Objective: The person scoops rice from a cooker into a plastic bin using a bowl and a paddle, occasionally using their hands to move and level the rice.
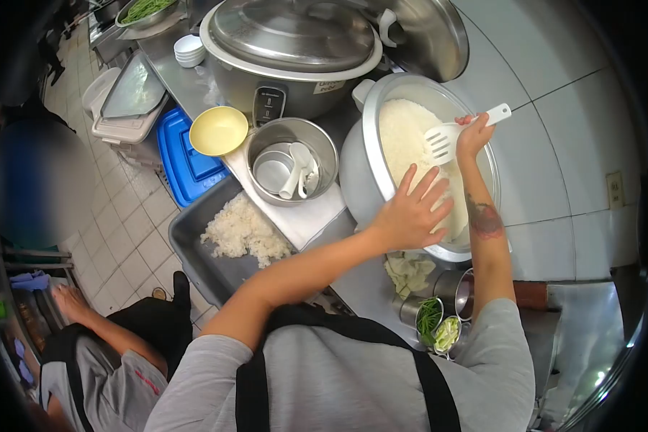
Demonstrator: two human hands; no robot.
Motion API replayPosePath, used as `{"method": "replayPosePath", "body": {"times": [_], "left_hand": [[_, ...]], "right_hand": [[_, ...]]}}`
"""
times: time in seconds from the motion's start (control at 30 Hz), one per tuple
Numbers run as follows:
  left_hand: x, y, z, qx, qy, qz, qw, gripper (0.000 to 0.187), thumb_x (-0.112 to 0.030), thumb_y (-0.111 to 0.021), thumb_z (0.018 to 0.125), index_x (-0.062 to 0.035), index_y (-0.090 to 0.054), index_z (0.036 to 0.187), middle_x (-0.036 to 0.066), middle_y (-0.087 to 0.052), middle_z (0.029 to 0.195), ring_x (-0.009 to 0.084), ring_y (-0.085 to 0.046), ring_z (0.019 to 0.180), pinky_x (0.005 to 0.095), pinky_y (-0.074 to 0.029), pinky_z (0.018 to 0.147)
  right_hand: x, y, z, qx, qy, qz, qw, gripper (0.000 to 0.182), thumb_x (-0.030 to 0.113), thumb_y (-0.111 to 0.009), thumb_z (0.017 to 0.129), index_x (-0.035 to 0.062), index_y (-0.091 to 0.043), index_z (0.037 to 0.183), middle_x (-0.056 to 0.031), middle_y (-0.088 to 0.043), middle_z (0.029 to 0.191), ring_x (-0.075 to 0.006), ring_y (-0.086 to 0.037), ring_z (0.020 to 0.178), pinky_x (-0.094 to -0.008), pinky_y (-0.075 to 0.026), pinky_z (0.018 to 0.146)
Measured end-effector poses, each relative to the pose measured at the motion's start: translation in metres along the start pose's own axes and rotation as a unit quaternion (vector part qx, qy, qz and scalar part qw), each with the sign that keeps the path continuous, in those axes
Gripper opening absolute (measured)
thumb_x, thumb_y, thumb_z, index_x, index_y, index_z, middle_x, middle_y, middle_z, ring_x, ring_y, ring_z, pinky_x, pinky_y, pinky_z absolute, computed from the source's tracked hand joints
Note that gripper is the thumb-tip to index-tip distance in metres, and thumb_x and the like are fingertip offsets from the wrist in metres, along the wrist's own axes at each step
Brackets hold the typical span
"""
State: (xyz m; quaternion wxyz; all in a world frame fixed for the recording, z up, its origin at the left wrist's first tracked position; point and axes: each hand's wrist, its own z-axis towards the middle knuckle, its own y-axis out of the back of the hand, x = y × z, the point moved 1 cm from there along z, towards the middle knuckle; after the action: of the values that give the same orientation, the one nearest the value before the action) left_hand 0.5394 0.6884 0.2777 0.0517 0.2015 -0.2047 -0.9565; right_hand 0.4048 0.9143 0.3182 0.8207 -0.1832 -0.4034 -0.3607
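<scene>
Two bare hands are up at the big pot (371, 137), just right of the middle of the frame. I see lots of white rice (403, 126) inside it. The right hand (475, 137) has its fingers wrapped around the handle of a white paddle (441, 142). The flat end is over by the rice, but from where I sit I can't tell if it touches. The left hand (408, 216) has nothing in it that I can see. Its fingers are spread apart over the pot, and I can't tell if they touch anything.

At the top I see a cooker (230, 75) with its lid (288, 36) on. Below it, a metal pot (270, 137) has a small pan (272, 171) and white scoops (295, 180) inside. Just left of that I see a yellow bowl (219, 131), then a blue lid (187, 162). Lower down, a grey tub (223, 268) has a heap of cooked rice (245, 230) in it. Low and right of the middle, I spot green food (428, 317) in small cups (409, 312). Another person (115, 385) is at the lower left.
</scene>
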Motion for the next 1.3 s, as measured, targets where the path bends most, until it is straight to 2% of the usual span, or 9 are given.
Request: {"method": "replayPosePath", "body": {"times": [0.57,0.67,0.73,0.8,0.87,0.93,1.0,1.07,1.3], "left_hand": [[0.002,-0.007,-0.004,-0.016,0.083,0.043,0.995,0.053,-0.031,-0.060,0.068,-0.0047,-0.055,0.113,0.020,-0.046,0.119,0.0391,-0.038,0.119,0.0625,-0.025,0.097],[0.002,-0.009,-0.005,-0.004,0.096,0.040,0.995,0.054,-0.032,-0.060,0.069,-0.0038,-0.054,0.114,0.021,-0.046,0.120,0.0393,-0.038,0.119,0.0622,-0.024,0.098],[0.002,-0.012,-0.007,0.009,0.105,0.041,0.994,0.055,-0.033,-0.060,0.070,-0.0031,-0.054,0.115,0.023,-0.047,0.121,0.0396,-0.040,0.119,0.0612,-0.023,0.100],[0.002,-0.014,-0.009,0.010,0.114,0.034,0.993,0.057,-0.034,-0.060,0.070,-0.0030,-0.053,0.118,0.024,-0.047,0.122,0.0400,-0.040,0.120,0.0599,-0.023,0.100],[0.001,-0.014,-0.009,-0.040,0.110,0.062,0.991,0.052,-0.033,-0.062,0.067,-0.0001,-0.055,0.106,0.022,-0.051,0.109,0.0359,-0.046,0.108,0.0524,-0.031,0.094],[0.001,-0.010,-0.007,-0.001,0.144,0.039,0.989,0.046,-0.032,-0.062,0.064,0.0000,-0.055,0.097,0.019,-0.050,0.101,0.0326,-0.047,0.099,0.0471,-0.033,0.087],[0.003,-0.007,-0.005,0.031,0.171,0.009,0.985,0.042,-0.031,-0.063,0.062,0.0001,-0.054,0.088,0.016,-0.050,0.092,0.0293,-0.048,0.090,0.0418,-0.035,0.081],[0.000,-0.006,-0.006,-0.054,0.135,0.053,0.988,0.035,-0.029,-0.064,0.059,-0.0025,-0.050,0.076,0.011,-0.044,0.081,0.0248,-0.044,0.078,0.0360,-0.034,0.073],[0.000,-0.008,-0.006,-0.028,0.167,0.040,0.985,0.034,-0.029,-0.064,0.059,-0.0020,-0.052,0.076,0.011,-0.046,0.082,0.0249,-0.045,0.082,0.0347,-0.035,0.074]], "right_hand": [[0.082,0.068,-0.112,-0.112,-0.165,0.018,0.980,0.031,0.029,-0.036,0.098,-0.0004,-0.038,0.086,-0.0079,-0.042,0.061,-0.0160,-0.044,0.051,-0.0330,-0.049,0.049],[0.089,0.059,-0.103,0.033,-0.176,-0.009,0.984,0.031,0.030,-0.036,0.098,0.0010,-0.039,0.086,-0.0069,-0.042,0.061,-0.0164,-0.045,0.051,-0.0338,-0.049,0.052],[0.085,0.043,-0.080,0.153,-0.142,-0.139,0.968,0.033,0.031,-0.034,0.098,0.0024,-0.041,0.084,-0.0064,-0.043,0.061,-0.0163,-0.045,0.052,-0.0358,-0.050,0.056],[0.066,0.025,-0.054,0.191,-0.026,-0.102,0.976,0.036,0.034,-0.032,0.099,0.0039,-0.043,0.082,-0.0061,-0.043,0.060,-0.0165,-0.045,0.051,-0.0369,-0.051,0.058],[0.065,-0.007,-0.048,0.153,-0.075,0.096,0.981,0.041,0.037,-0.031,0.099,0.0030,-0.044,0.081,-0.0068,-0.043,0.059,-0.0172,-0.044,0.051,-0.0372,-0.052,0.062],[0.042,-0.024,-0.053,0.214,-0.037,0.086,0.972,0.043,0.040,-0.029,0.098,0.0018,-0.043,0.082,-0.0068,-0.042,0.060,-0.0178,-0.044,0.053,-0.0400,-0.052,0.067],[0.026,-0.019,-0.047,0.203,-0.089,0.060,0.973,0.046,0.042,-0.027,0.098,0.0012,-0.041,0.082,-0.0065,-0.039,0.061,-0.0176,-0.043,0.055,-0.0431,-0.052,0.071],[0.041,-0.005,-0.055,0.165,-0.131,0.076,0.975,0.047,0.045,-0.026,0.098,0.0028,-0.039,0.082,-0.0057,-0.038,0.063,-0.0174,-0.041,0.055,-0.0450,-0.051,0.074],[0.045,0.080,-0.062,0.155,-0.178,0.091,0.967,0.047,0.050,-0.029,0.096,0.0062,-0.038,0.083,-0.0042,-0.035,0.064,-0.0163,-0.037,0.059,-0.0453,-0.049,0.079]]}}
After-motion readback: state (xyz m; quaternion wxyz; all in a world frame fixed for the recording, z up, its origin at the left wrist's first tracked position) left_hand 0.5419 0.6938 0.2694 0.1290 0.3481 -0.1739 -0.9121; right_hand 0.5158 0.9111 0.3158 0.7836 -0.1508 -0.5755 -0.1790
